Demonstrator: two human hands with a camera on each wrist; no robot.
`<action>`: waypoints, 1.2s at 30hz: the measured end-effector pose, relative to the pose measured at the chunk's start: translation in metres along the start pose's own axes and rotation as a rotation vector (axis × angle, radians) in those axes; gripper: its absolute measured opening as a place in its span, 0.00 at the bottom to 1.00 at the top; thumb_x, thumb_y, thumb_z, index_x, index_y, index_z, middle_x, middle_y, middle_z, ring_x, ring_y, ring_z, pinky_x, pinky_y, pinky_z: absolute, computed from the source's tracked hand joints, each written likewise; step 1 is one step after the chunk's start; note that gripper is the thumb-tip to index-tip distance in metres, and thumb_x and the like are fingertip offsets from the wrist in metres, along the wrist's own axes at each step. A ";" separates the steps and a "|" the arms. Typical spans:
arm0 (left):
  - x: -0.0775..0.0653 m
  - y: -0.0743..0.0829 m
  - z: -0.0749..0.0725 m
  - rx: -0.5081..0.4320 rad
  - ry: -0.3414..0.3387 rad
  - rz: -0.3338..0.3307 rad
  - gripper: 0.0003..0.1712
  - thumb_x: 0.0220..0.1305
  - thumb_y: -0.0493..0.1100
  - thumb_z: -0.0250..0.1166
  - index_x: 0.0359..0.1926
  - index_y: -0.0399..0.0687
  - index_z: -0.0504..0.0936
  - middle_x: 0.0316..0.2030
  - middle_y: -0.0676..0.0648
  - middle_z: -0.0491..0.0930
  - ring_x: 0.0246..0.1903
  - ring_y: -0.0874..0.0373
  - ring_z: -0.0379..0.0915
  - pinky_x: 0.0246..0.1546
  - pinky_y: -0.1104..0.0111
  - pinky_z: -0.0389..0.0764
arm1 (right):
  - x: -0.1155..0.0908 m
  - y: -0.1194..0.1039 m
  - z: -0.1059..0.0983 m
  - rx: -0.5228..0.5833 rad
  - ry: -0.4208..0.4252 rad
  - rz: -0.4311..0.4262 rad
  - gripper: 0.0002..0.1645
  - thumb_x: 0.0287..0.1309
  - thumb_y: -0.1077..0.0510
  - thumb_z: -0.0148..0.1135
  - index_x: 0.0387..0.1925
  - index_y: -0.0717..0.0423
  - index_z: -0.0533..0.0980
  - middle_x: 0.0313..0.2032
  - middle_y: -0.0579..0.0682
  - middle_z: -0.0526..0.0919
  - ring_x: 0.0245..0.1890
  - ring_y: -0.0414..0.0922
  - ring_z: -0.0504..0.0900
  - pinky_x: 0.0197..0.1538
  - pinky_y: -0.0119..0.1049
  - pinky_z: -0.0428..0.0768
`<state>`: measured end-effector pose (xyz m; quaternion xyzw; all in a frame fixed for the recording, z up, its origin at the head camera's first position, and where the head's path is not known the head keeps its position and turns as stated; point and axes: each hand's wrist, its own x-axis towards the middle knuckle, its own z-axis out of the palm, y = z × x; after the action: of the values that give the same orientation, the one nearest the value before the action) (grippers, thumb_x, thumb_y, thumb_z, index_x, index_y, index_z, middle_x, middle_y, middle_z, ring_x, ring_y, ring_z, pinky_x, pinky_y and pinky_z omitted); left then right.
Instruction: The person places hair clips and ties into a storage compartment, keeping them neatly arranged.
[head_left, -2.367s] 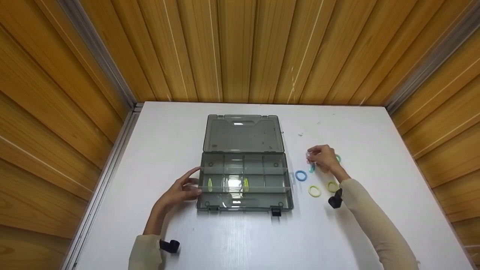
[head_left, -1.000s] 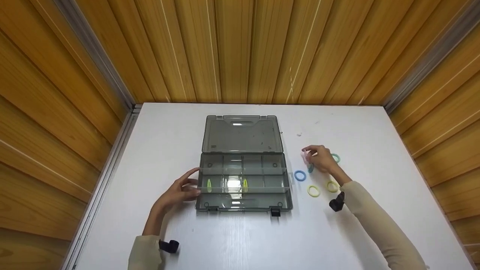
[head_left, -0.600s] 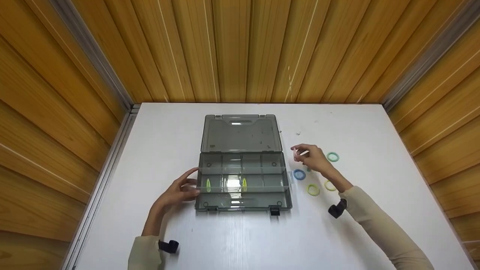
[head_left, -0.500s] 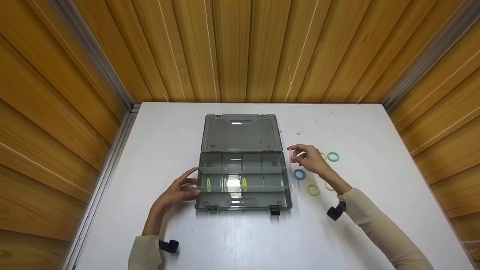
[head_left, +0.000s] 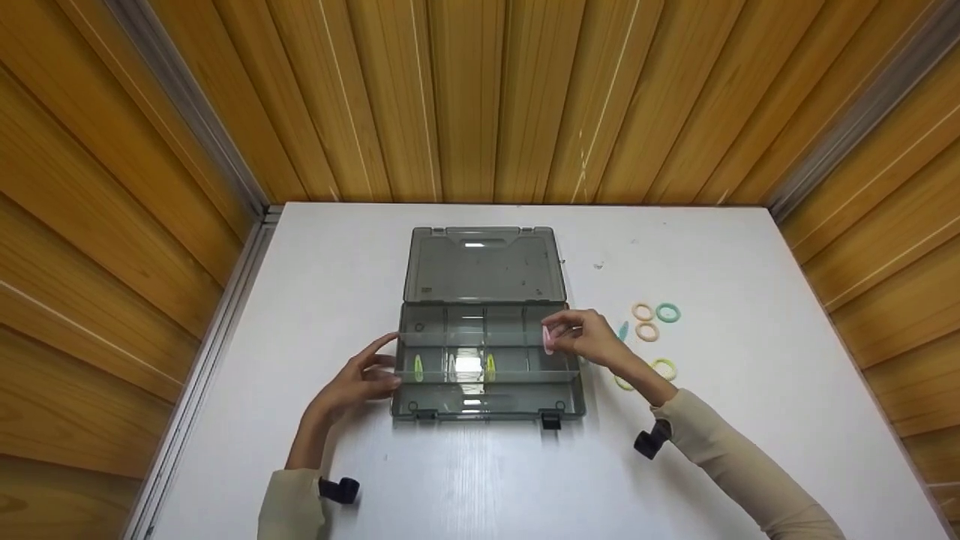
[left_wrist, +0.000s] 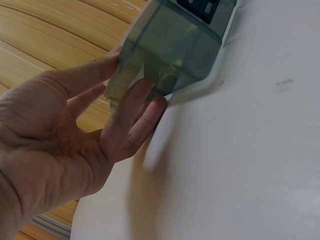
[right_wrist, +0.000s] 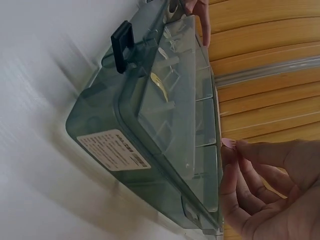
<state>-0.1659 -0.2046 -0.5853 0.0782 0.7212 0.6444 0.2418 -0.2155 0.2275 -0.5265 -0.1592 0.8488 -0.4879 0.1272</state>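
A grey see-through compartment box (head_left: 487, 401) lies with its lid (head_left: 484, 266) folded back. At its left side my left hand (head_left: 364, 382) touches the wall; in the left wrist view its spread fingertips rest on the edge and side. My right hand (head_left: 589, 337) pinches a pink snap hair clip (head_left: 547, 341) between thumb and forefinger, above the box's right compartments. A light green hair clip (head_left: 418, 367) and a yellow one (head_left: 490, 366) stand in the middle row, with a pale clip (head_left: 451, 364) between them. A teal hair clip (head_left: 623, 330) lies on the table.
Right of the box lie a teal hair tie (head_left: 667, 313), two peach hair ties (head_left: 643, 311) and two yellow-green ones (head_left: 664, 368), one partly under the right forearm. A black latch (head_left: 550, 421) juts from the box front. Wood-patterned walls enclose the white table (head_left: 480, 487).
My right hand has picked up the pink clip and carried it left and nearer, over the box. The peach hair ties are uncovered; the blue one is now hidden. My left hand stays put.
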 end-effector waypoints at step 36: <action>0.004 -0.006 -0.001 0.030 0.007 -0.009 0.51 0.66 0.37 0.70 0.82 0.58 0.52 0.65 0.27 0.66 0.57 0.43 0.80 0.55 0.51 0.85 | 0.016 0.010 0.057 -0.254 -0.027 -0.017 0.13 0.47 0.72 0.74 0.38 0.69 0.86 0.26 0.59 0.90 0.27 0.49 0.89 0.31 0.34 0.85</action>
<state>-0.1683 -0.2049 -0.5920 0.0763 0.7319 0.6329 0.2408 -0.2110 0.1811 -0.5644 -0.1877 0.9006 -0.3755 0.1132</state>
